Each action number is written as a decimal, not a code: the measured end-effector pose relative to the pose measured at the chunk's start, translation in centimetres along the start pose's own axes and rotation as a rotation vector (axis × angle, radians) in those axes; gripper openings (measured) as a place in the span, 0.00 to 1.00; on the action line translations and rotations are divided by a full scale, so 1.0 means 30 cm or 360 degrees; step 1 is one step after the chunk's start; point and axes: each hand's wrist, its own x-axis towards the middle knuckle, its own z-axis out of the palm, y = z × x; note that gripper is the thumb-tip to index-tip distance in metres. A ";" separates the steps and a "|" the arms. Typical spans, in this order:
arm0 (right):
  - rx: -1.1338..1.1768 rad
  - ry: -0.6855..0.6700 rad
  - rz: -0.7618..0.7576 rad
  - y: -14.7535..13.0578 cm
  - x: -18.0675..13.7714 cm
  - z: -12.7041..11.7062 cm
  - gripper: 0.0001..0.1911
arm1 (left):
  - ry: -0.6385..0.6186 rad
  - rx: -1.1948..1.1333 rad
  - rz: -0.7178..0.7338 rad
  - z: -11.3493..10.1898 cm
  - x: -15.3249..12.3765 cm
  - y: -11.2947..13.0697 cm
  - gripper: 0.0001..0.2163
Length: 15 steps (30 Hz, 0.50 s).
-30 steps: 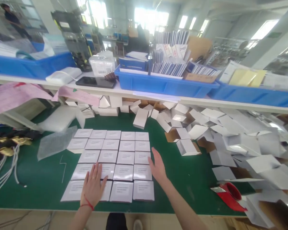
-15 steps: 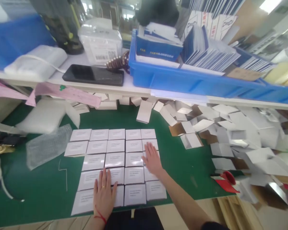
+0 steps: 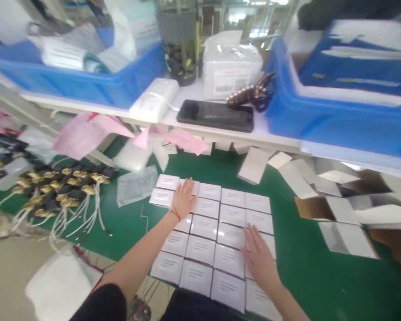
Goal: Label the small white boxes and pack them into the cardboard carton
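A grid of small white labelled packets (image 3: 217, 227) lies flat on the green table (image 3: 300, 267). My left hand (image 3: 183, 198), with a red string at the wrist, rests flat and open on the packets at the grid's far left corner. My right hand (image 3: 259, 256) lies flat with fingers spread on packets near the grid's right side. Neither hand holds anything.
Folded white cartons (image 3: 341, 209) are heaped at the right. A bundle of gold-tipped cables (image 3: 58, 187) and a bubble-wrap bag (image 3: 137, 185) lie at the left. The shelf above carries a black phone (image 3: 215, 116), blue bins (image 3: 337, 116) and a clear box (image 3: 230, 73).
The camera has swung left and closer. My left hand has moved from the near rows up to the far left corner of the grid; my right hand has slid toward the near right rows.
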 end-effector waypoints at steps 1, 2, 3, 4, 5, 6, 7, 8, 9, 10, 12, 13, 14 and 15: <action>0.0014 0.0039 -0.0026 0.024 0.135 0.027 0.34 | -0.0021 0.0026 -0.0007 0.010 0.026 -0.014 0.28; 0.0011 0.0067 -0.0050 0.042 0.257 0.063 0.34 | -0.0037 0.0058 -0.0019 0.026 0.038 -0.023 0.28; 0.0005 0.0094 -0.0074 0.052 0.358 0.104 0.33 | -0.0052 0.0085 -0.0033 0.044 0.036 -0.028 0.28; 0.0000 0.0111 -0.0081 0.055 0.435 0.144 0.33 | -0.0066 0.0109 -0.0046 0.064 0.020 -0.029 0.28; -0.0006 0.0126 -0.0089 0.051 0.485 0.181 0.34 | -0.0073 0.0127 -0.0066 0.083 -0.005 -0.026 0.29; -0.0014 0.0132 -0.0108 0.041 0.505 0.210 0.35 | -0.0069 0.0132 -0.0078 0.098 -0.040 -0.020 0.30; -0.0020 0.0133 -0.0137 0.024 0.497 0.232 0.36 | -0.0054 0.0124 -0.0084 0.109 -0.082 -0.012 0.31; -0.0025 0.0126 -0.0176 0.002 0.464 0.244 0.37 | -0.0035 0.0105 -0.0082 0.115 -0.129 -0.002 0.32; -0.0029 0.0114 -0.0227 -0.027 0.410 0.248 0.37 | -0.0019 0.0082 -0.0076 0.116 -0.181 0.008 0.32; -0.0027 0.0103 -0.0274 -0.060 0.341 0.244 0.38 | -0.0013 0.0059 -0.0070 0.113 -0.237 0.021 0.32; -0.0003 0.0078 -0.0358 -0.137 0.175 0.222 0.41 | -0.0044 0.0041 -0.0076 0.103 -0.364 0.053 0.33; 0.0026 0.0058 -0.0412 -0.177 0.091 0.206 0.42 | -0.0075 0.0040 -0.0083 0.101 -0.436 0.075 0.33; 0.0082 0.0034 -0.0479 -0.215 0.011 0.189 0.43 | -0.0106 0.0044 -0.0087 0.103 -0.514 0.099 0.34; 0.0190 0.0065 -0.0619 -0.250 -0.060 0.171 0.43 | -0.0120 0.0053 -0.0097 0.109 -0.598 0.126 0.34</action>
